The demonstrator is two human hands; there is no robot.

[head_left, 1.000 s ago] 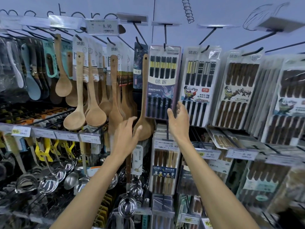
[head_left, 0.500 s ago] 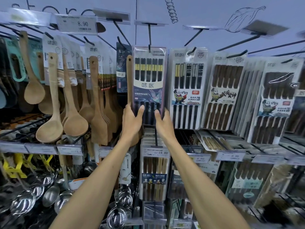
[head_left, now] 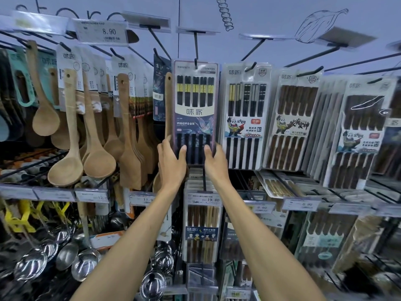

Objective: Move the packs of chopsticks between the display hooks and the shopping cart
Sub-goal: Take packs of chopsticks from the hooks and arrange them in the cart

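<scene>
Left hand (head_left: 171,162), right hand (head_left: 216,164) grip chopstick pack (head_left: 195,114) (lower corners).

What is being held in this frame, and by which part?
The dark chopstick pack, by its bottom corners: the left hand pinches the lower left, the right hand the lower right. Its top hangs on the hook.

- Covered along its 6 o'clock edge by the left hand (head_left: 171,165) and right hand (head_left: 217,165): dark purple blister pack of black chopsticks (head_left: 195,109); fingers behind it out of sight.
- Too small to read: fine print on that pack.
- Blurred at 9 o'clock: white shelf-edge price labels (head_left: 54,194).
- Cropped at 3 o'clock: clear pack of dark brown wooden chopsticks (head_left: 394,146).
- Smeared and cut off at 7 o'clock: shiny steel ladles (head_left: 30,266).
</scene>
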